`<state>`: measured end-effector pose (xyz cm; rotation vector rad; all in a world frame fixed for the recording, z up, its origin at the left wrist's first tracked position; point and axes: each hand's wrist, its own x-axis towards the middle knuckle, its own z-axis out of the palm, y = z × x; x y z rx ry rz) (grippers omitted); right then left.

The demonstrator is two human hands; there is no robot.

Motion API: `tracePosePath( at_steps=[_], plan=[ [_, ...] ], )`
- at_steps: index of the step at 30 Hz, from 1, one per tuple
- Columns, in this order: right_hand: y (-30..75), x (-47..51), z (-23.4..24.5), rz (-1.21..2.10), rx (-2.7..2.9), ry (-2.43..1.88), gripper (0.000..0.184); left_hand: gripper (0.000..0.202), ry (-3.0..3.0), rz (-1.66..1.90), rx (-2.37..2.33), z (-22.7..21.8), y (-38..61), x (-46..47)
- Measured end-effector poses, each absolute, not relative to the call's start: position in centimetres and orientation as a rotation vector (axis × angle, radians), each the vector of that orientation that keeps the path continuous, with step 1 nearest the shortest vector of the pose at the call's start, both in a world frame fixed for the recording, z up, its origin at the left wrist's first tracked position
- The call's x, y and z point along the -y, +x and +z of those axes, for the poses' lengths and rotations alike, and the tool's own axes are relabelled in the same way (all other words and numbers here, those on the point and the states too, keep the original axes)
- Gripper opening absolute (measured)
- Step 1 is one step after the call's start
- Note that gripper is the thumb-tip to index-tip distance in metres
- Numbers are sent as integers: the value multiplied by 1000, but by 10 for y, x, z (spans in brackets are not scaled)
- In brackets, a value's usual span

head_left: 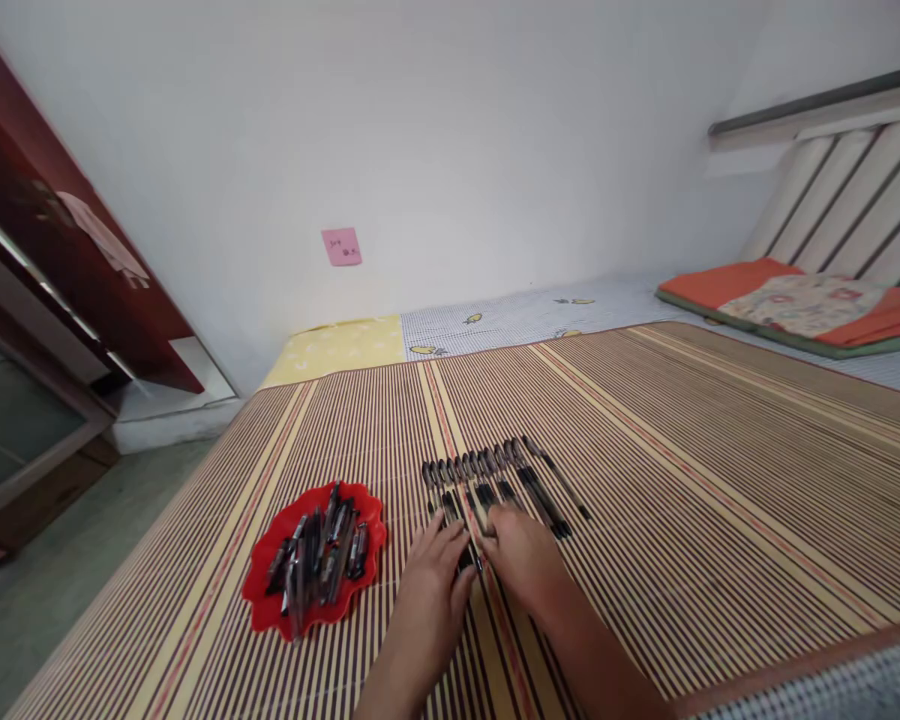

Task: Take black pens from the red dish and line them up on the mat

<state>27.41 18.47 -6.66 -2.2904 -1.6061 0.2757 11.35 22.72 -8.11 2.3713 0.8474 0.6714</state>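
Several black pens [540, 490] lie side by side in a row on a striped mat, their caps toward the wall. My left hand [436, 575] rests over the lower ends at the row's left side, fingers stretched out and a little apart, touching the pens. Close beside it, my right hand [523, 555] has its fingers curled and pinched at the lower end of one pen [475, 512] in the row; the fingertips are partly hidden. At the left stands a red scalloped dish [379, 520] that holds several more pens [322, 550] in a loose pile.
The striped mat [675, 500] covers a bed against a white wall. A pink note [342, 247] is stuck to the wall. An orange folded cushion [765, 290] lies at the far right by the slatted headboard [855, 175]. A reddish door [82, 200] stands at the left.
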Motion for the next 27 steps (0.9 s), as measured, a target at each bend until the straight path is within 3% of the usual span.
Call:
tracePosePath(
  at_steps=[4,9,14,19,22,27],
  plan=[
    [273,-183,-66,299,1557,-2350,15,29,2070,994,-971,-71,107,-227],
    [282,-180,-60,391,1349,-2185,18,30,1607,1059,-1039,-62,103,-227],
    [278,-178,-58,935,1266,-1572,20,42,1189,983,-918,-62,107,-227],
    [256,-176,-55,1359,1194,-1235,21,36,963,951,-767,-55,106,-225],
    [253,-175,-54,1394,1196,-1196,26,35,931,921,-762,-52,105,-223],
    [269,-180,-58,1160,1064,-1286,33,34,1056,809,-809,-54,107,-220]
  ],
)
